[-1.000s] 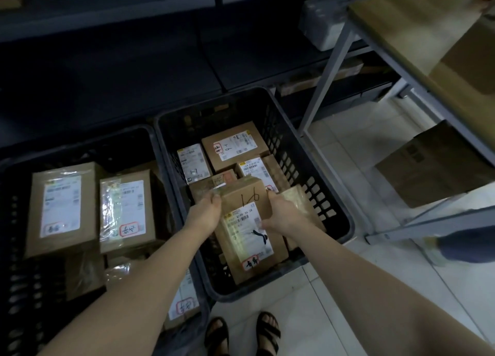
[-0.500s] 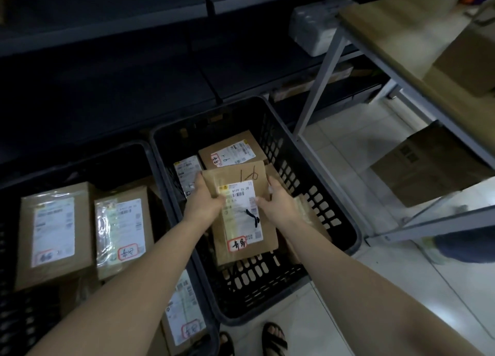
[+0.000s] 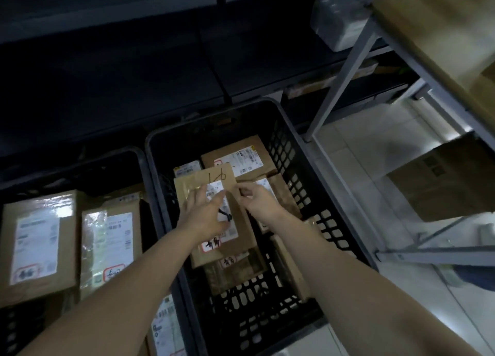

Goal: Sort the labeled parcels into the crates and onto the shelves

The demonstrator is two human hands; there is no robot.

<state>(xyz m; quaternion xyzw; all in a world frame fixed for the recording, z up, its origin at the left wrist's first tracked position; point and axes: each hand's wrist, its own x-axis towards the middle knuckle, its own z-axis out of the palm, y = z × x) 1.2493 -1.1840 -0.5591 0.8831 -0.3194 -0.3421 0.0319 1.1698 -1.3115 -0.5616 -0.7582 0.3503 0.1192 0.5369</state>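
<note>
Two grips: both are reaching down into the right crate (image 3: 290, 154), with the forearms coming in over its near rim.
Left grip (image 3: 206, 216): released, it is lying flat with straight fingers on the white label of the parcel marked 16 (image 3: 242, 232) and pressing on it.
Right grip (image 3: 258, 201): it is grasping that same parcel, its fingers curling at the parcel's right edge, just right of the left grip.
Parcel marked 16: it is lying tilted under both grips inside the right crate, resting on other brown parcels, and a red-framed sticker is showing on it just nearer than the left grip.
Far parcel (image 3: 241, 157): it is lying label-up just beyond both grips, partly covered by the parcel marked 16.
Left crate (image 3: 67, 169): it is standing just beside the right crate, left of the left grip, and is holding two taped parcels (image 3: 40, 245) lying label-up.
Surface (image 3: 434, 34): this wooden top on a grey frame is standing above and right of the right grip, with a large carton (image 3: 442, 181) sitting beneath it.
Wrapped bundle (image 3: 337, 18): it is sitting on a dark shelf well beyond the right grip.
</note>
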